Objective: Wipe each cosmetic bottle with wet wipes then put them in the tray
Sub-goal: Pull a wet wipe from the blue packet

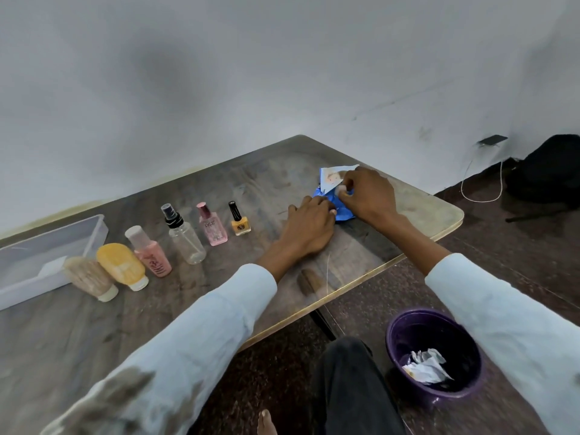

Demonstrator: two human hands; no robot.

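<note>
While both hands work at the far right end, the dark wood-grain tabletop (257, 183) with its pale edge band carries everything, so going from biggest down. A clear plastic rectangular tray (47, 246) sits at the far left edge with nothing but a pale patch showing in it. Down on the floor to the right there's a round purple bin (434, 356) with crumpled white wipes inside, and a black bag (546, 171) plus a white cable by the wall.

The crinkly blue wet wipes pack (337, 196), with a small picture on its lifted flap, lies near the table's right corner. The left hand (309, 227) rests flat on its near end, fingers straight, pinning it down. The right hand (367, 193) has fingertips curled, pinching at the pack's opening. Any print on the pack is too blurry to read.

The bottles run in a loose row between tray and pack, none in the tray yet. A beige tube (91, 277) and a yellow squeeze tube (120, 265) stand on their white caps just beside the tray. Next, a pink bottle with a frosted cap (150, 251) (script label, can't make it out), a clear spray bottle with a black nozzle (185, 237), a pink square perfume bottle (212, 227) with small unreadable lettering, and a yellow nail polish with a black cap (239, 221). These four all stand cap up, long axes vertical.
</note>
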